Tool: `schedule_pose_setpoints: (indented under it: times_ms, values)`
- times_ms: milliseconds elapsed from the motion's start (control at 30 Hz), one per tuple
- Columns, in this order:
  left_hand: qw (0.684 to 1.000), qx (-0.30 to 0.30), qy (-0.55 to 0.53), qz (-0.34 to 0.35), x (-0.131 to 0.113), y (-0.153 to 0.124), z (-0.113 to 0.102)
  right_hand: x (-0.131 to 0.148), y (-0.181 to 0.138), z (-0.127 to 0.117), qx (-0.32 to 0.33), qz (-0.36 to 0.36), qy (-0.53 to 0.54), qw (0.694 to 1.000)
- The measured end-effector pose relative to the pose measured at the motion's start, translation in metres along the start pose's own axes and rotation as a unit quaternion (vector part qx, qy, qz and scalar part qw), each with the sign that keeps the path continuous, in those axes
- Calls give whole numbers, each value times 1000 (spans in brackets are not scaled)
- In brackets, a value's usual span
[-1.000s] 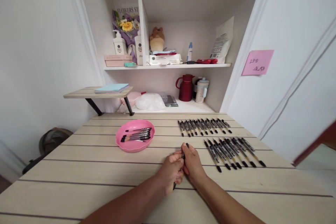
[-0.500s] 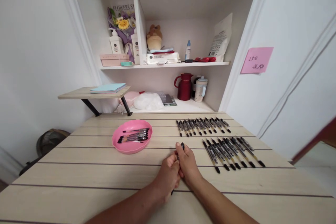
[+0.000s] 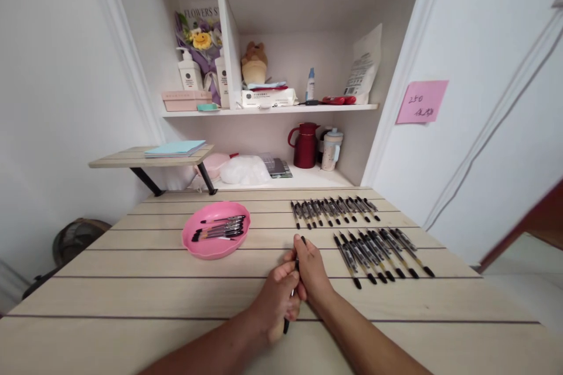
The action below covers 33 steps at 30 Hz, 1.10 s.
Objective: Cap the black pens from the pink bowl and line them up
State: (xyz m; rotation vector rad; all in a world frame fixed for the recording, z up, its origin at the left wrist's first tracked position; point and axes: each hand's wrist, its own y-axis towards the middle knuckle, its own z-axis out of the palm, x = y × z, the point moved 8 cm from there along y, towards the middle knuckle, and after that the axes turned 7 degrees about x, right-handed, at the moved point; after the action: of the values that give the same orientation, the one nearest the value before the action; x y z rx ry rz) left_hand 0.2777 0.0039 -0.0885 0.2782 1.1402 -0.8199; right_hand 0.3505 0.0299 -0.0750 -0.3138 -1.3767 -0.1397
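Note:
Close together over the front middle of the table (image 3: 145, 299), both hands grip one black pen (image 3: 286, 326). My left hand (image 3: 278, 296) is closed around its lower part, and the dark end pokes out below the fist. Higher up, my right hand (image 3: 311, 269) is wrapped round the pen's upper part, thumb pointing forward. Fingers cover much of the pen. To the right lie two rows of pens, a far row (image 3: 332, 212) and a near row (image 3: 380, 255). A pink dish (image 3: 191, 240) at the left holds several loose pen parts (image 3: 220, 228).
A small raised wooden shelf (image 3: 132, 158) with blue paper (image 3: 176, 148) stands at the back left. Behind the table, the white shelving holds a red jug (image 3: 305, 146), a cup (image 3: 331, 149) and a plastic bag (image 3: 245, 170). A pink note (image 3: 422, 102) sticks to the right wall.
The view has shifted slightly. My hands stay closed on the pen, but a little more of it shows between them and below my left fist. The pen rows and dish look unchanged.

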Motion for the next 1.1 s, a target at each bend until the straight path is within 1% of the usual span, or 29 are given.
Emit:
schedule_pose_setpoints:
  times_ms: [67, 133, 200, 300, 400, 467, 567, 633, 700, 767, 867, 933, 1100]
  values:
    - [1000, -5, -10, -5, 1, 0, 0, 3, 2, 1, 12, -8, 21, 1000]
    - [1000, 0, -19, -10, 1, -1, 1, 7, 3, -2, 9, -28, 43, 999]
    - [999, 12, -24, -19, 1, -1, 4, 11, 6, -9, -2, -38, 65, 997]
    - [998, 30, -25, -39, 1, -1, 7, 11, 12, -22, -21, -35, 113, 993]
    - [997, 38, -25, -56, 2, -1, 7, 13, 21, -34, -34, -61, 161, 984]
    - [997, 43, -32, -60, 2, -1, 7, 14, 25, -42, -46, -78, 156, 984]
    - [996, 59, -51, -52, 1, 0, 7, 15, 27, -52, -75, -96, 113, 986]
    - [995, 68, -65, -42, -1, 0, 6, 15, 27, -54, -76, -101, 110, 986]
    - [994, 72, -79, -37, -3, 0, 5, 13, 28, -51, -54, -89, 136, 985]
    - [992, 72, -93, -37, -4, 0, 4, 8, 29, -44, -18, -65, 175, 982]
    - [990, 72, -114, -47, -4, 0, 1, 2, 30, -32, 38, -30, 233, 971]
    - [988, 72, -125, -52, -5, 0, -1, -1, 30, -25, 67, -13, 252, 965]
    - [986, 71, -143, -57, -3, 2, -4, -4, 28, -18, 94, -2, 260, 961]
